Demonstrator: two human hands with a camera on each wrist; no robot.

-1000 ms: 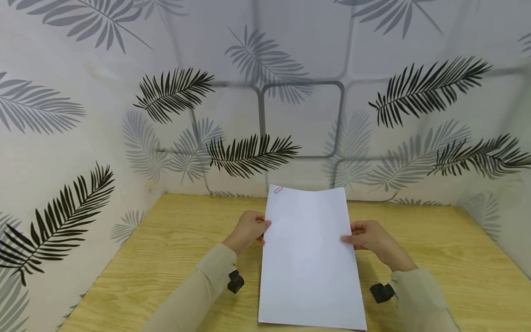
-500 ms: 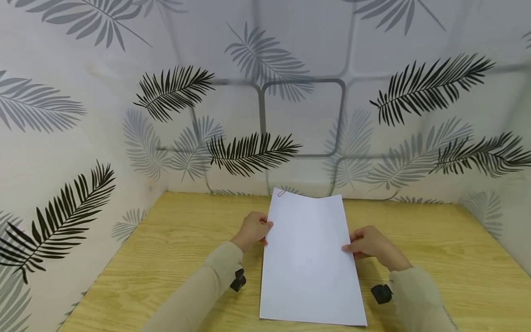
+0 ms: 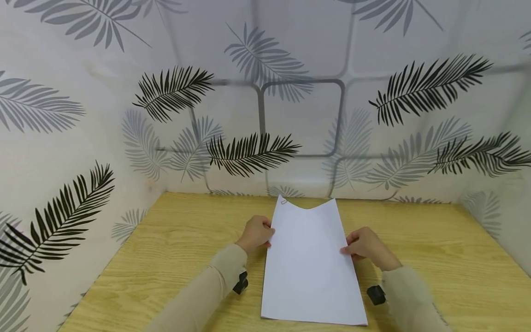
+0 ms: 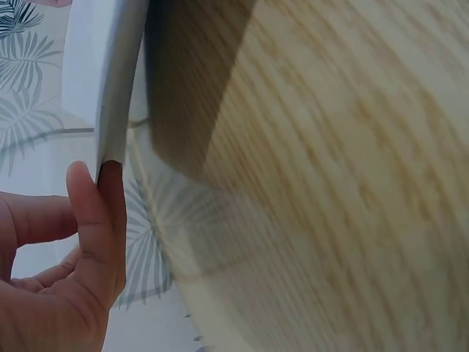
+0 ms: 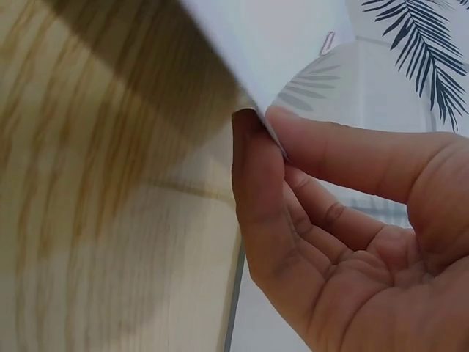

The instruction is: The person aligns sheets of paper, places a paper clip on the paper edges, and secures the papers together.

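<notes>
A white stack of paper (image 3: 309, 272) stands in the middle of the head view, its far end raised off the table and sagging between the corners. A small red paper clip (image 3: 284, 201) sits at its far left corner. My left hand (image 3: 256, 234) pinches the left edge between thumb and fingers. On the opposite edge, a little nearer to me, my right hand (image 3: 367, 247) pinches the paper too. The right wrist view shows thumb and index finger meeting across the sheet edge (image 5: 242, 77), with the paper clip (image 5: 327, 42) beyond.
A wood-grain table (image 3: 182, 258) extends on both sides of the paper. Behind it hangs a pale curtain (image 3: 303, 120) printed with dark leaves, which also closes off the left and right sides. Each wrist carries a small black camera (image 3: 376, 295).
The paper's far end has come lower and nearer, and its top edge now dips more deeply in the middle. Both hands have moved slightly toward me, keeping their pinch.
</notes>
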